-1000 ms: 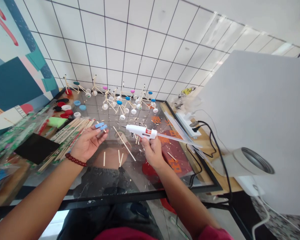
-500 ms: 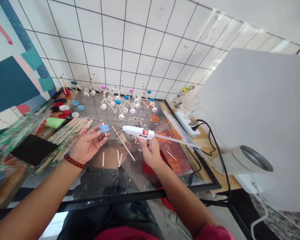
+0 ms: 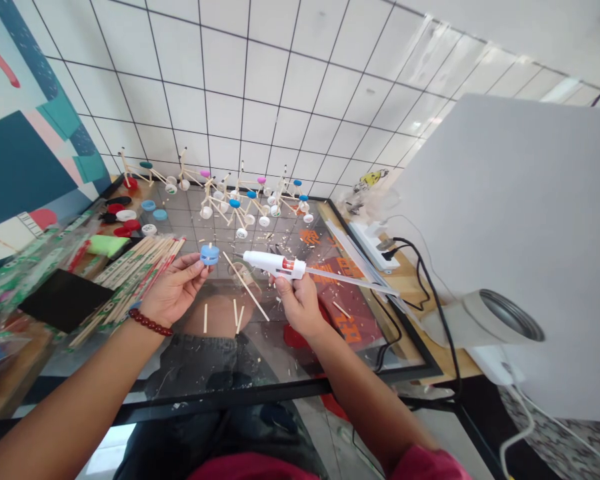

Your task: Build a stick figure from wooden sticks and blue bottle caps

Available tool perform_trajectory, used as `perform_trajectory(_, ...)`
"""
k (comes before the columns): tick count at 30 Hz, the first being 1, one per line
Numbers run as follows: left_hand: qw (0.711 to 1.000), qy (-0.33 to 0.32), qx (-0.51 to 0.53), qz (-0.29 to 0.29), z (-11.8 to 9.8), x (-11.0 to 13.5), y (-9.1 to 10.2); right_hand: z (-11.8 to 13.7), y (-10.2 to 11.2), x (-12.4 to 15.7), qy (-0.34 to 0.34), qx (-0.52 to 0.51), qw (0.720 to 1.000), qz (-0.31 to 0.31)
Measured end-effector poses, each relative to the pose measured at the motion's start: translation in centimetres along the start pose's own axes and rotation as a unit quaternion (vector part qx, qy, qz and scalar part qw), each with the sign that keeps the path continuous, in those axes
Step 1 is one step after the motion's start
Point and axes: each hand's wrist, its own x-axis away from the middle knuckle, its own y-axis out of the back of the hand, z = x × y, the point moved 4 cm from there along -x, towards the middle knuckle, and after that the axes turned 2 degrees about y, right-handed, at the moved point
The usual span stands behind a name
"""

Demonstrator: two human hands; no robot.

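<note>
while we hold the hot glue gun (image 3: 275, 265) up beside the small blue bottle cap (image 3: 209, 255), the step in hand seems to be fixing a short wooden stick (image 3: 210, 246) on this cap. our left hand (image 3: 173, 293) is grasping the cap between thumb and fingers, with the palm turned up, and the stick stands upright on it. our right hand (image 3: 300, 307) is clenched around the grip of the gun, which the fingers mostly hide. the cap is held in the air above the glass table top (image 3: 180, 405), just beyond the bundle of bamboo sticks (image 3: 130, 280) on its right side. the gun lies almost level, its long axis running across the view, and its nozzle points toward our left, at the cap, with a small gap between them. a long glue stick (image 3: 355, 282) comes out from the back, going to our right and slightly down. we judge that the next move calls for steady hands and a nozzle brought close to the foot of the stick. farther away stand models (image 3: 235, 200) made of sticks and caps.
</note>
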Motion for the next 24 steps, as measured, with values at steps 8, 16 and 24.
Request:
perform_trajectory(8, 1.000, 0.018, 0.008, -0.001, -0.07, 0.61, -0.48, 0.46, -0.01, -0.09, 0.008, 0.005, 1.000, -0.008)
perform_trajectory(16, 1.000, 0.018, 0.003, 0.008, 0.07, 0.83, -0.75, 0.28, -0.27, 0.02, 0.006, -0.001, 1.000, -0.009)
perform_trajectory(24, 0.996, 0.051, 0.002, 0.078, 0.30, 0.84, -0.54, 0.72, -0.41, 0.10, -0.010, -0.035, 0.999, 0.006)
